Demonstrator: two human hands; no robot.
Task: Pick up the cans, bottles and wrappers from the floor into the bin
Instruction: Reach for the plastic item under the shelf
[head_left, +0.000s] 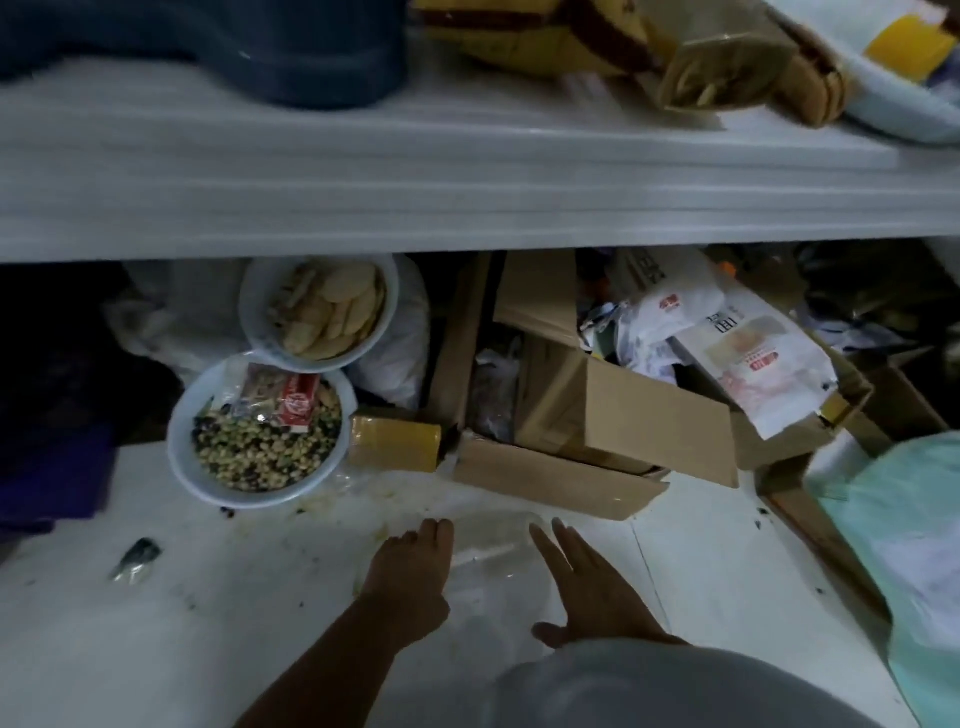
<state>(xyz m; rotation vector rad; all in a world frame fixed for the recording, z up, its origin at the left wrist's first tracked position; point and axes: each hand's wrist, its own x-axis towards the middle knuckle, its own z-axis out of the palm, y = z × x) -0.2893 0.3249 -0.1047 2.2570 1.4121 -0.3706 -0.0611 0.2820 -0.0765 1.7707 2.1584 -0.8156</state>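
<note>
Fingers (440, 530) were straight on my left hand (410, 571) and right hand (587, 582), either side of a clear wrapper (493, 540), gripping nothing; the white floor (208, 623) was stained, a shelf (467, 208) overhead.

On my feed, left hand (410, 577), right hand (587, 582), both bare, left forearm (322, 660) bare down to the lower edge, pale grey garment (649, 686) at bottom right, smooth and rounded, too blurred for me to name
</note>
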